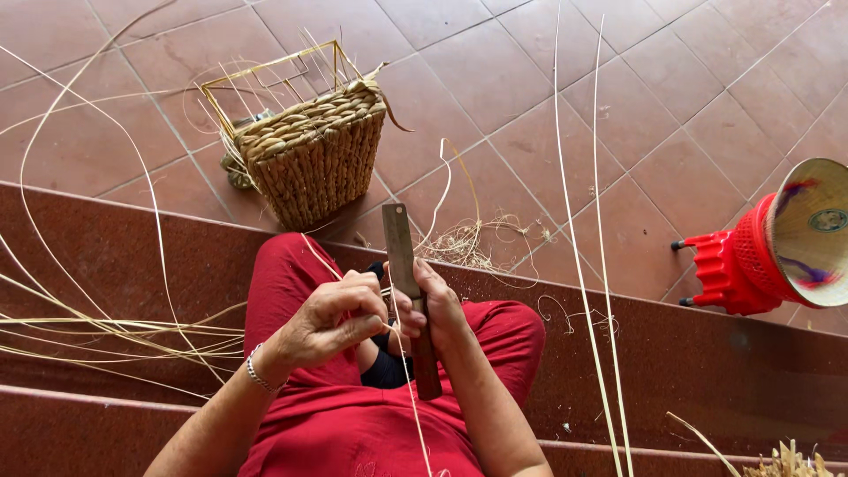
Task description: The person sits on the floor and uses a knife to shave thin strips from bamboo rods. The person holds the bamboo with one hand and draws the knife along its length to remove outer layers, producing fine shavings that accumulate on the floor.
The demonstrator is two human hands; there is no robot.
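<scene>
Lap: red trousers (353,424), seated on a dark red step (707,353).

Left hand (327,322): closed, thumb and fingers pinched on a thin pale strip (402,353); the strip runs down over the lap and up toward the knee. Metal bracelet (258,373) at the wrist.

Right hand (435,305): closed around a knife (402,256) where blade meets wooden handle. Blade flat, rectangular, upright, pointing away from the body; handle hangs below the fist. The strip passes just beside the blade, between the two hands; whether it touches the edge cannot be told.

Left of lap: bundle of strips (106,336) lying across the step, some looping up over the floor.

Right of lap: two long strips (583,265) standing near upright, reaching the top of the view.

Floor: terracotta tiles (530,79). Shavings (468,243) in a loose heap just beyond the step, in front of the knees.

Further: woven basket (309,155), part finished, tilted, bare frame (274,71) sticking out above the weave.

Far right: red plastic stool (729,269) on its side, a conical hat (817,230) against it.

Bottom right corner: straw-coloured fibre tuft (786,461), partly cut off.
</scene>
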